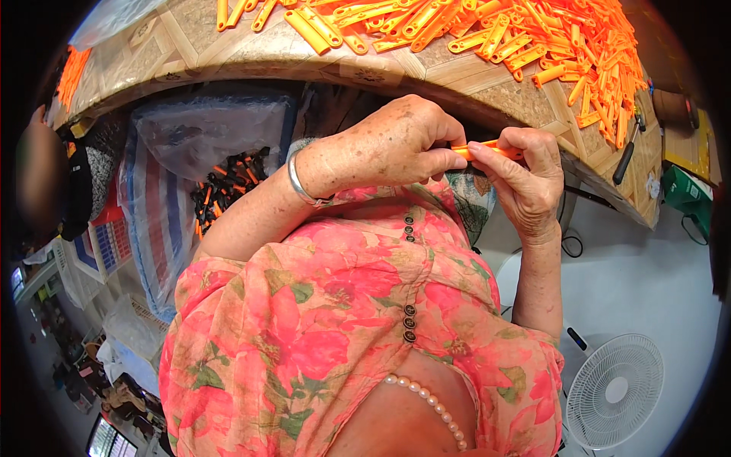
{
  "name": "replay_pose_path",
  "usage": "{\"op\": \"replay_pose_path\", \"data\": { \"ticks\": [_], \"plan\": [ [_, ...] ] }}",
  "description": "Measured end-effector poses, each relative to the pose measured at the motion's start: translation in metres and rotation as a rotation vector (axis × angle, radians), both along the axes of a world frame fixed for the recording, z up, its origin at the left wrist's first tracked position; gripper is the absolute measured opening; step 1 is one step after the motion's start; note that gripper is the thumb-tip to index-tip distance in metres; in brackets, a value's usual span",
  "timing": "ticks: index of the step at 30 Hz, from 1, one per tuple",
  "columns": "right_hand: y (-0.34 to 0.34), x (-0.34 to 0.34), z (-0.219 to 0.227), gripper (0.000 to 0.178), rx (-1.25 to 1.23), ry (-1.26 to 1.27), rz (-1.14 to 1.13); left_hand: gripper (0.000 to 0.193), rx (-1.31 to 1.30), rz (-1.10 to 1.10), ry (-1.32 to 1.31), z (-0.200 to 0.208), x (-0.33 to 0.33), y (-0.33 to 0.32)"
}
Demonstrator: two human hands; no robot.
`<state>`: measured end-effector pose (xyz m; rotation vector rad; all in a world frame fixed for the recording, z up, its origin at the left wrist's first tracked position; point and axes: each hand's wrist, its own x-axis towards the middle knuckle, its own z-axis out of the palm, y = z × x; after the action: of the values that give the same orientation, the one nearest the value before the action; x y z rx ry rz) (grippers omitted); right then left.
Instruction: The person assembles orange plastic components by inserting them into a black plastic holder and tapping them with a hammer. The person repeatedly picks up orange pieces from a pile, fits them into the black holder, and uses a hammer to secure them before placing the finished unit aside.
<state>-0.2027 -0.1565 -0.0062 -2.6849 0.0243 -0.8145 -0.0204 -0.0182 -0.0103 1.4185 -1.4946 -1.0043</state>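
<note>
An orange plastic piece, long and narrow, is held level between my two hands just off the table's near edge. My left hand, with a silver bangle above the wrist, pinches its left end between thumb and fingers. At the other end, my right hand grips it, the thumb lying along the near side and the fingers curled behind. Fingers cover much of the piece, so its exact shape is hidden. Beyond my hands, a big heap of similar orange plastic pieces spreads over the table.
The wood-patterned table curves across the top. A black-handled tool lies at its right edge, near a green box. On the left, a plastic-lined bag holds black-and-orange parts. A white fan stands at lower right.
</note>
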Motion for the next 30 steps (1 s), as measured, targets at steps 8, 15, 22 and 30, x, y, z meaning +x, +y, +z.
{"op": "replay_pose_path", "data": {
  "ticks": [8, 15, 22, 30],
  "plan": [
    [0.003, 0.01, 0.019, 0.032, 0.145, 0.123, -0.091, 0.016, -0.088, 0.056, -0.215, 0.0, 0.002, 0.001],
    [-0.006, 0.009, 0.014, 0.017, 0.248, 0.355, 0.015, 0.011, -0.172, 0.126, -0.501, -0.007, -0.007, -0.001],
    [-0.004, 0.008, 0.014, 0.013, 0.236, 0.404, -0.016, 0.01, -0.231, 0.146, -0.553, -0.012, -0.017, -0.003],
    [-0.001, 0.006, 0.01, 0.014, 0.168, 0.37, -0.005, 0.009, -0.253, 0.148, -0.505, -0.02, -0.021, -0.002]
  ]
}}
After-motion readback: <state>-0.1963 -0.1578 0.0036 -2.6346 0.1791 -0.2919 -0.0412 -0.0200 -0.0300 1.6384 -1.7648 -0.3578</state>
